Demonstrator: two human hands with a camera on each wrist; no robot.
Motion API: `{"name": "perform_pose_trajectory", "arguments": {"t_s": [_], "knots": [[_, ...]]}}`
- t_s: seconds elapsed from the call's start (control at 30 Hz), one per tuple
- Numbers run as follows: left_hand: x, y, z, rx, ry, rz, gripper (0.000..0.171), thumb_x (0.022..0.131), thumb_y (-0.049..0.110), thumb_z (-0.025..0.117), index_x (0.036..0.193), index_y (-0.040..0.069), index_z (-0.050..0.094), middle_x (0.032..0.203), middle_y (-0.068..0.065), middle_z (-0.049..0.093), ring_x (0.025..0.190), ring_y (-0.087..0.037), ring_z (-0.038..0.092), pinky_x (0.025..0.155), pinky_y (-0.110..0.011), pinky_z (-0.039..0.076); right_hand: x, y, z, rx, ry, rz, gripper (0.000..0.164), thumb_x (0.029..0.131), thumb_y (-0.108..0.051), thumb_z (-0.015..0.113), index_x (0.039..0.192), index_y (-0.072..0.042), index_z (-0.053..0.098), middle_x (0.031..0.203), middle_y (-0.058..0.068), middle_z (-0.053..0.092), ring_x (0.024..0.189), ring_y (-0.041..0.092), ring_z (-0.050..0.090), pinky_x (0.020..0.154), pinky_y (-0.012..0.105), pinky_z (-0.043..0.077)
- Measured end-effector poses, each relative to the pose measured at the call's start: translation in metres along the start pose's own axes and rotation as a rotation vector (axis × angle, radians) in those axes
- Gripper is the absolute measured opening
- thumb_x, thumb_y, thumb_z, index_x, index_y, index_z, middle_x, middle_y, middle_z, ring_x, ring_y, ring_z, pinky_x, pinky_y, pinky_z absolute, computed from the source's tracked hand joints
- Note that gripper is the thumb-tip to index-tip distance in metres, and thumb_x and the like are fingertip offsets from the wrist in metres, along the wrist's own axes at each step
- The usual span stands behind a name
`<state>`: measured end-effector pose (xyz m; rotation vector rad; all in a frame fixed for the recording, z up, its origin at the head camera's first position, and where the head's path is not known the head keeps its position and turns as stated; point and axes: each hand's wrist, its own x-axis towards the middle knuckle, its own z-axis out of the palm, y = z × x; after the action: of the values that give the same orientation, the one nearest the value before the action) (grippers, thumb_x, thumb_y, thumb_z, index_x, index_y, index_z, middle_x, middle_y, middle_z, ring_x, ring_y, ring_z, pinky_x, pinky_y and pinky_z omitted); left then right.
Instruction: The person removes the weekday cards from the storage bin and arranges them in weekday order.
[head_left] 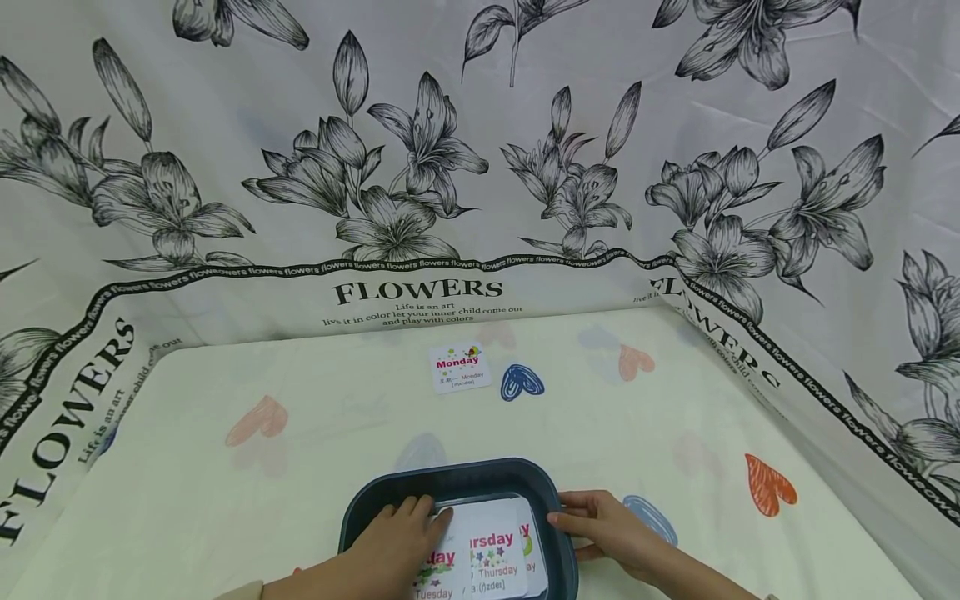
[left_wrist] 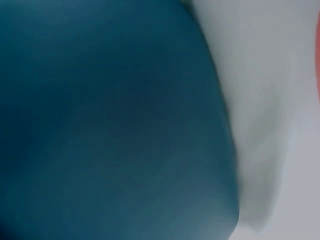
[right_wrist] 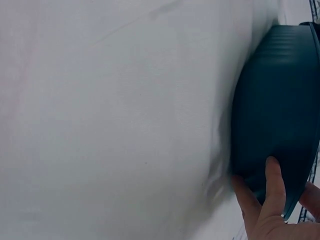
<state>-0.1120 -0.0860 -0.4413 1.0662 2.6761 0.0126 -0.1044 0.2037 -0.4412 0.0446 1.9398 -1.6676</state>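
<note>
A dark blue tray stands at the near edge of the head view, holding several white weekday cards. The Thursday card overlaps others, and the Tuesday card is at its left, partly under my left hand. That hand reaches over the left rim, its thumb over the card's top and its fingertips inside the tray; I cannot tell whether it pinches the card. My right hand grips the tray's right side, thumb at the rim and fingers against the outer wall. In the left wrist view, the tray's outer wall fills most of the frame.
A Monday card lies face up farther back on the cream, heart-printed cloth. Next to it is a printed blue heart. White flower-patterned fabric rises behind the surface and along both sides.
</note>
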Motion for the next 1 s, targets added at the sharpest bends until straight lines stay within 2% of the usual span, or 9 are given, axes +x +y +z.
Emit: {"name": "perform_pose_trajectory", "arguments": {"t_s": [0.33, 0.57, 0.67, 0.83, 1.0], "knots": [[-0.002, -0.002, 0.002, 0.01, 0.027, 0.039, 0.096, 0.054, 0.074, 0.067, 0.126, 0.012, 0.053, 0.112, -0.005, 0.051, 0.094, -0.019, 0.048, 0.088, -0.043, 0.047, 0.0, 0.003, 0.001, 0.006, 0.002, -0.005, 0.052, 0.089, -0.022, 0.061, 0.127, 0.012, 0.047, 0.109, 0.019, 0.065, 0.099, 0.031, 0.064, 0.07, 0.041, 0.054], [-0.003, -0.002, 0.002, -0.031, 0.039, 0.055, 0.095, 0.054, 0.069, 0.072, 0.126, 0.009, 0.053, 0.109, -0.006, 0.05, 0.094, -0.018, 0.046, 0.09, -0.042, 0.045, 0.0, 0.002, 0.001, 0.026, -0.017, -0.016, 0.053, 0.09, -0.022, 0.06, 0.128, 0.013, 0.045, 0.109, 0.02, 0.064, 0.099, 0.03, 0.063, 0.071, 0.041, 0.054], [-0.004, -0.003, 0.0, -0.055, 0.046, 0.068, 0.097, 0.056, 0.071, 0.07, 0.127, 0.006, 0.052, 0.108, -0.005, 0.048, 0.093, -0.016, 0.044, 0.087, -0.038, 0.047, -0.001, 0.001, 0.001, 0.042, -0.031, -0.024, 0.055, 0.09, -0.022, 0.06, 0.128, 0.014, 0.043, 0.11, 0.02, 0.064, 0.1, 0.029, 0.063, 0.072, 0.04, 0.053], [-0.006, -0.009, -0.006, -0.143, 0.055, 0.089, 0.105, 0.056, 0.078, 0.063, 0.129, 0.004, 0.049, 0.107, -0.003, 0.044, 0.091, -0.012, 0.04, 0.074, -0.03, 0.047, -0.001, 0.0, 0.001, 0.039, -0.027, -0.02, 0.058, 0.089, -0.023, 0.061, 0.129, 0.014, 0.042, 0.111, 0.02, 0.063, 0.1, 0.028, 0.063, 0.073, 0.04, 0.053], [-0.009, -0.01, -0.021, -0.139, 0.075, 0.059, 0.113, 0.049, 0.086, 0.058, 0.129, 0.005, 0.05, 0.11, -0.003, 0.047, 0.095, -0.014, 0.042, 0.075, -0.035, 0.046, 0.0, 0.0, 0.001, 0.037, -0.024, -0.015, 0.059, 0.089, -0.024, 0.061, 0.129, 0.015, 0.041, 0.112, 0.021, 0.063, 0.101, 0.029, 0.063, 0.073, 0.04, 0.053]]}}
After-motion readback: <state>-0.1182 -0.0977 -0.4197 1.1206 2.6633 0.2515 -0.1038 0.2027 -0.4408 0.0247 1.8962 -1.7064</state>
